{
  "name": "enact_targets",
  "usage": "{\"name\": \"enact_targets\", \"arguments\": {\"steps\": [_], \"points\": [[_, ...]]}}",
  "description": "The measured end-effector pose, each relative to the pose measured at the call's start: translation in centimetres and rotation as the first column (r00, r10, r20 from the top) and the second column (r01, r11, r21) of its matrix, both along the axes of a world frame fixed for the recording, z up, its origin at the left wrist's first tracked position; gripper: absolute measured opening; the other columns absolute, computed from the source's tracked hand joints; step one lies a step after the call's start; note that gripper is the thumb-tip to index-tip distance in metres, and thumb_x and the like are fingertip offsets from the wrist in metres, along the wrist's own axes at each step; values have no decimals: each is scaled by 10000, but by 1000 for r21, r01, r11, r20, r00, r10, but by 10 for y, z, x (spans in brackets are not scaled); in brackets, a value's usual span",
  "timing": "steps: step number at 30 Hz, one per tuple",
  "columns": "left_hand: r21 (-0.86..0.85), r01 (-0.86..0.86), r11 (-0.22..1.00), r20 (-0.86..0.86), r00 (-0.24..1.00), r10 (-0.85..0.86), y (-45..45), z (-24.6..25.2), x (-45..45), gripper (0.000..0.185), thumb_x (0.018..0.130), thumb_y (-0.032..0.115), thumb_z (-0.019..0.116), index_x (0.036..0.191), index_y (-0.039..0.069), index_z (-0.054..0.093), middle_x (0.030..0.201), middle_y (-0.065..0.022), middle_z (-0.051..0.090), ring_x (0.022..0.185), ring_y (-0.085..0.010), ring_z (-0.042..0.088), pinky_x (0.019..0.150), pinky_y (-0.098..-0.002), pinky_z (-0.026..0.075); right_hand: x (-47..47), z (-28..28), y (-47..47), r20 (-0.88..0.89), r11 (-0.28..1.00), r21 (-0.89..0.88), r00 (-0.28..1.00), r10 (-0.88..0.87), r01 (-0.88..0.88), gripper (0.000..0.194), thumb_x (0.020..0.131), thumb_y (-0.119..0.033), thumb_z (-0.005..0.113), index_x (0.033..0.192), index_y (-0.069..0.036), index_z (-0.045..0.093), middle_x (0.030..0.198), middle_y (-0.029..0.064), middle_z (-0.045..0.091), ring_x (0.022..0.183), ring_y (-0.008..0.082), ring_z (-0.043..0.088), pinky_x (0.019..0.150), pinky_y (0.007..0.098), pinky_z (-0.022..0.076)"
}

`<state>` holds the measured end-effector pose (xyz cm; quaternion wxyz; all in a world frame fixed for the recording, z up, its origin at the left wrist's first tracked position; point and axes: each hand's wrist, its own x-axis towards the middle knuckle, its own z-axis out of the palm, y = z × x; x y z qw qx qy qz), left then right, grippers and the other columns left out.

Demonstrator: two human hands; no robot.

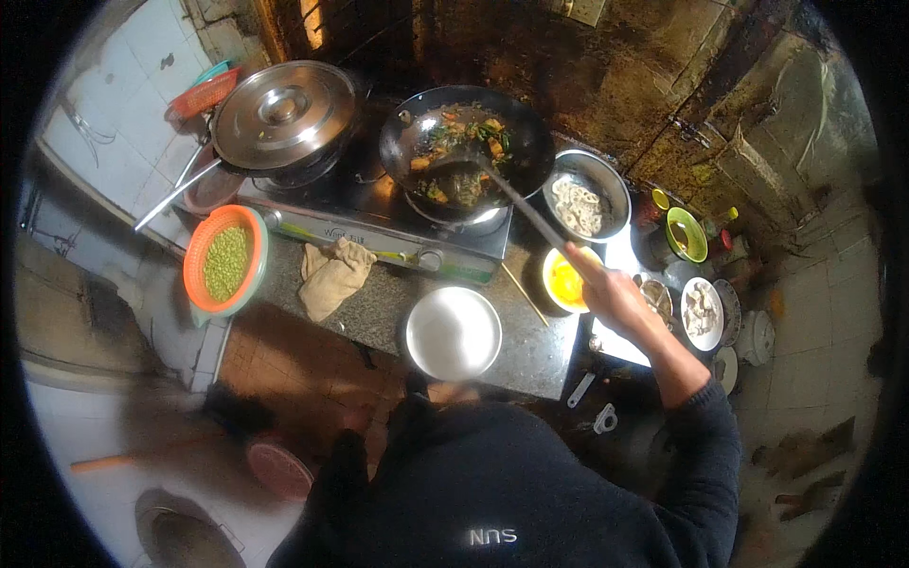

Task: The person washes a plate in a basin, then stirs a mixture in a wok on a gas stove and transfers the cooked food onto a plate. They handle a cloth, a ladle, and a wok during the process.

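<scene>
My right hand (pixel 616 295) is closed round the long handle of a metal cooking ladle or spatula (pixel 525 209). Its head rests in a black wok (pixel 398 153) on the right burner, among cooked green and orange pieces. My left hand (pixel 358 417) hangs dim and blurred beside my body, below the counter edge; its fingers cannot be made out. Before me a white bowl (pixel 454 334) stands at the counter's front edge, with nothing seen in it. A white bowl of beaten egg (pixel 566 280) is partly behind my right hand. A metal pot with sliced lotus root (pixel 579 206) stands right of the wok.
A lidded steel pan (pixel 284 117) covers the left burner of the gas stove (pixel 355 245), its handle pointing left. On the counter (pixel 390 312) lie a tan cloth (pixel 334 277) and a chopstick (pixel 525 295). An orange basket of green beans (pixel 226 259) is left; a white plate of food (pixel 701 314) is right.
</scene>
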<state>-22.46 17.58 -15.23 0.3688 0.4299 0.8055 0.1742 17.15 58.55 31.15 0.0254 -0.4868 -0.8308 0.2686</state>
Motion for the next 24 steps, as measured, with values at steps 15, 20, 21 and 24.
{"name": "enact_targets", "arguments": {"steps": [15,20,21,24], "points": [[-239,-205,949,169,954,248,30,-6,-13,442,859,409,681,1086,31,713,1108,-163,708,1041,-287,673,892,-357,518,-13,9,0,-269,970,-223,950,-159,100,672,850,22,591,1488,-153,472,1112,152,692,966,223,655,830,348,523],[-280,-15,960,94,995,43,35,4,-4,475,875,403,663,1139,9,691,1110,-164,706,1034,-285,667,901,-381,510,5,-27,8,-82,981,192,996,31,-14,663,853,14,554,1490,-141,455,1114,239,683,979,354,690,806,407,541],[-281,-16,960,89,995,42,31,-2,-8,482,878,402,660,1150,5,687,1110,-165,706,1033,-284,665,903,-385,509,0,-34,14,-48,968,250,999,5,7,661,849,-2,553,1486,-146,453,1052,248,682,936,385,684,793,434,538],[-150,-259,954,303,907,294,29,-13,-19,470,880,386,666,1143,-2,686,1086,-153,712,1008,-280,668,880,-389,517,-9,-55,29,-139,949,299,989,-59,98,681,840,-21,552,1493,-169,430,1084,269,666,943,437,668,823,481,526]]}}
